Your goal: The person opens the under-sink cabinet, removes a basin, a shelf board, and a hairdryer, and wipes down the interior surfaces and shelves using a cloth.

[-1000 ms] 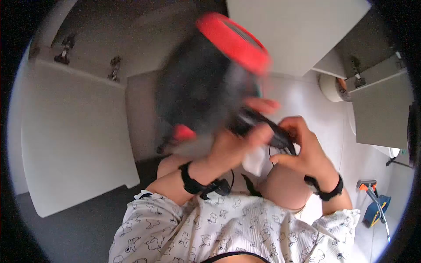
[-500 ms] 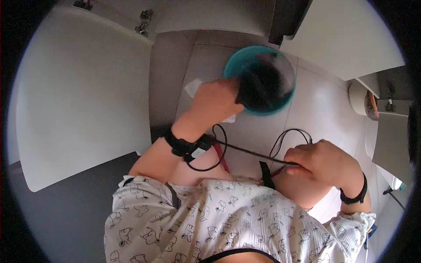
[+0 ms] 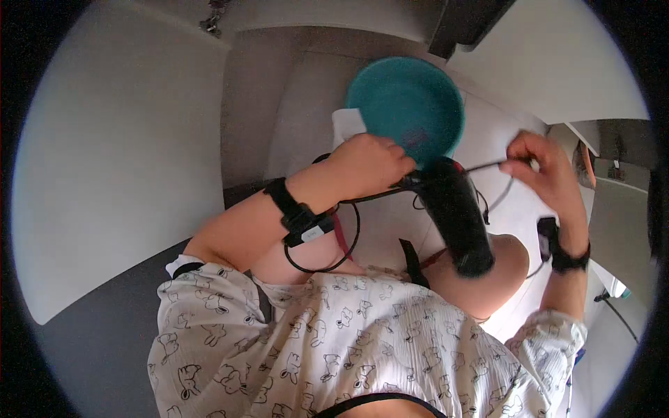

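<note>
Because my left grip (image 3: 369,166) is closed at its narrow dark handle, the black appliance (image 3: 456,219), shaped like a hair dryer, hangs between my two arms, its smooth rounded barrel slanting down in front of my bare knee (image 3: 507,268). A bit of red shows at its upper end, near the rim of the basin. My curled fingers hide most of the handle, so I cannot tell its full shape.

Thin and flexible, a black cord (image 3: 482,167) stretches taut past the handle to my right grip (image 3: 547,171), which pinches it between thumb and fingers. Another stretch bends into a loose loop beneath my left wrist, by a small black box (image 3: 310,233) with a white label.

Beyond the barrel, a round teal basin (image 3: 401,97) with a curved wall sits on the matt tiled floor (image 3: 306,90), a blurred purplish patch inside it. Something white and soft-looking (image 3: 347,125), perhaps cloth or paper, lies beside its rim.

Flat, pale cabinet doors (image 3: 125,160) flank me, and my crinkled white shirt (image 3: 334,348) carries outlined rabbits.
</note>
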A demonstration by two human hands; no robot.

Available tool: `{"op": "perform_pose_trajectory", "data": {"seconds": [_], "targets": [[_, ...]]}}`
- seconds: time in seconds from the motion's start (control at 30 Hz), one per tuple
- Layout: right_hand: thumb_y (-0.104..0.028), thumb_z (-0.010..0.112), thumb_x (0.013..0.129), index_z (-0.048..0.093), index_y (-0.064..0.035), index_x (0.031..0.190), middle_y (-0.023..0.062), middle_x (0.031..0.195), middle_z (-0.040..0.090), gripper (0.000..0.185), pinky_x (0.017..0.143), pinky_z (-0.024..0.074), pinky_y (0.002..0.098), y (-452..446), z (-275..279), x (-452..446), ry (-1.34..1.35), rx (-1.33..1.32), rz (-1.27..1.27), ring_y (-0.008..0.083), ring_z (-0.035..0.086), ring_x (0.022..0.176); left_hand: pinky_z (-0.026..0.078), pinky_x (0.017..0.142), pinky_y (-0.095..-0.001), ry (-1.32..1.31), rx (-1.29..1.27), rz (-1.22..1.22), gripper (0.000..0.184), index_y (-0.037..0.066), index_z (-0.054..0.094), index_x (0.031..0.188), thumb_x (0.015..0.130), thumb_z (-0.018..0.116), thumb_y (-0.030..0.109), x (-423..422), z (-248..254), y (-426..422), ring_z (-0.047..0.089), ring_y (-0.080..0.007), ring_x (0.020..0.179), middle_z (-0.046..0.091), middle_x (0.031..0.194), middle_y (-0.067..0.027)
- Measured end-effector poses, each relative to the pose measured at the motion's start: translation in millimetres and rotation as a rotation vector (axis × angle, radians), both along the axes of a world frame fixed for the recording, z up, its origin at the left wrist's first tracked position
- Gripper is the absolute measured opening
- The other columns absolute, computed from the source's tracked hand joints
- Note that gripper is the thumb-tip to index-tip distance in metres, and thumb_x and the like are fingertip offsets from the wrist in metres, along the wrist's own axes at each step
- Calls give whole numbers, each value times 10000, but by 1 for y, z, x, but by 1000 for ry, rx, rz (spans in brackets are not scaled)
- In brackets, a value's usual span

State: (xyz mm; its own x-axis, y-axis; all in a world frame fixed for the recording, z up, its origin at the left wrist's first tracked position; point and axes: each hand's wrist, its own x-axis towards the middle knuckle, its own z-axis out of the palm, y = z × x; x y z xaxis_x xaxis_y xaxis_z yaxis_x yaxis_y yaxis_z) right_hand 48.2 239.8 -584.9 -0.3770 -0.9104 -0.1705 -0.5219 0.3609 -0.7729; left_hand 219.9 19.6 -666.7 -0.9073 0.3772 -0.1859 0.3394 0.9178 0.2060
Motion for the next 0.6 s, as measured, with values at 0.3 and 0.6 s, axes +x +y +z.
{"op": "perform_pose_trajectory", "data": {"seconds": [0.3, 0.6], "targets": [[-270, 399, 896, 498, -2, 978, 172, 854, 594, 297, 774, 433, 430, 4, -115, 19, -325, 479, 343, 302, 568, 838, 477, 640, -365, 390, 209, 432, 266, 101, 568, 869, 667, 627, 263, 4, 27, -38, 587, -265, 764, 594, 833, -74], [-109, 563, 792, 520, -10, 846, 142, 701, 549, 120, 530, 435, 345, -24, 53, 58, 506, 125, 279, 295, 555, 608, 481, 539, -366, 160, -86, 299, 88, 87, 578, 693, 653, 575, 164, 13, -25, -16, 610, -267, 635, 603, 656, -103]]}}
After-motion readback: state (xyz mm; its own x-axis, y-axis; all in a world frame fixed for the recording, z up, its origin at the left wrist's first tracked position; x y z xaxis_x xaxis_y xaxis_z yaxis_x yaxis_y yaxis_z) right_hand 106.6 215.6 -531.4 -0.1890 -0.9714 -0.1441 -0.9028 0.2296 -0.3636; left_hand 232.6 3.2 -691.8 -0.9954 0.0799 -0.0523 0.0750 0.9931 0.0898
